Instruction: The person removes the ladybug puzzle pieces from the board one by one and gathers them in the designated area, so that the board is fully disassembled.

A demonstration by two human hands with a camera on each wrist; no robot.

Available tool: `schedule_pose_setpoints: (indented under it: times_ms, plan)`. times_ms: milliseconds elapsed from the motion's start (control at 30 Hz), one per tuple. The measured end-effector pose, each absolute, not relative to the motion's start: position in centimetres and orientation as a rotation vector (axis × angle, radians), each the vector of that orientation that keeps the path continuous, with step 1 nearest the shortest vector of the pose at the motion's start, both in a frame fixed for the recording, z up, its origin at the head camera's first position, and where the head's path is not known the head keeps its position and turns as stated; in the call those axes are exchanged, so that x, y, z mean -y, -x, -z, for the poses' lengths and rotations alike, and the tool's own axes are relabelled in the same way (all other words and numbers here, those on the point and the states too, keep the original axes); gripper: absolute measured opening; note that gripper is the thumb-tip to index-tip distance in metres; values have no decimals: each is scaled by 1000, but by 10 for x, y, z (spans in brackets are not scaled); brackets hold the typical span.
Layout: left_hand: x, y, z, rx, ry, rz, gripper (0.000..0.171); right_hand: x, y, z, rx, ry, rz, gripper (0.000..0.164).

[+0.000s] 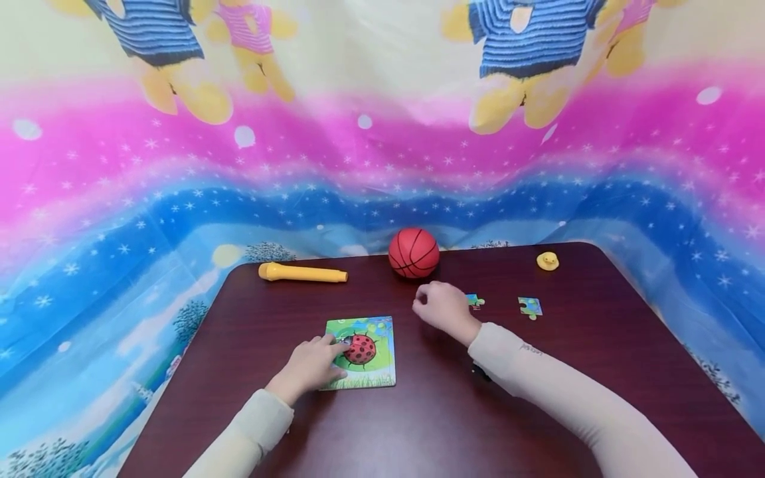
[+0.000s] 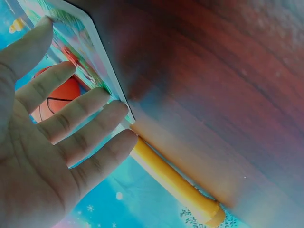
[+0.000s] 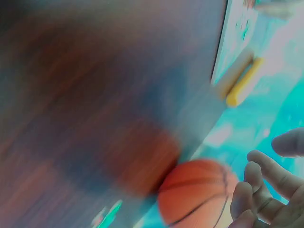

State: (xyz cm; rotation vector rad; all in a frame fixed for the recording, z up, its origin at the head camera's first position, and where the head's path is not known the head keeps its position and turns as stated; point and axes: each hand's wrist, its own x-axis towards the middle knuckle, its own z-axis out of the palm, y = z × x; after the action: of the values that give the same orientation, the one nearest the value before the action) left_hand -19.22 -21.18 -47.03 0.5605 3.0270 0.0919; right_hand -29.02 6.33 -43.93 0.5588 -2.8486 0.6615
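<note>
A square ladybug puzzle board [image 1: 378, 368] lies on the dark table. My left hand [image 1: 311, 364] rests on its left side, with fingers spread and touching the picture; in the left wrist view the same hand [image 2: 61, 142] has its fingers extended at the board's edge. To the right of the board, my right hand [image 1: 443, 309] hovers above the table with fingers loosely curled. The right wrist view shows that hand [image 3: 273, 190] holding nothing. Just beyond it sits a puzzle piece [image 1: 476, 301], partly hidden by the hand. Another puzzle piece [image 1: 530, 307] lies farther right.
Behind the right hand, a red basketball [image 1: 414, 253] stands at the table's back edge. A yellow toy microphone [image 1: 305, 273] lies at the back left, and a yellow rubber duck [image 1: 547, 261] sits at the back right. A patterned cloth [image 1: 335, 153] hangs behind the table [image 1: 382, 438].
</note>
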Motion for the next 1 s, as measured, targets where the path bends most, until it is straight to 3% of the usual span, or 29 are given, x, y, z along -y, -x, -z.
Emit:
schedule_pose_setpoints:
  times_ms: [433,733,867,1000]
  plan:
    - [219,197,470,-2996,-568,-240,55,-8,269,459,2887,-737,-615,6]
    - [239,200,471,-2952,-347,-272,78,30,261,469,3002,-823,-605,12]
    - [242,199,473,-2912,-352,-266,78,42,260,474,3062,-810,-535,19]
    - [243,198,474,-2906,-348,-257,74,48,261,476,3104,-840,-468,15]
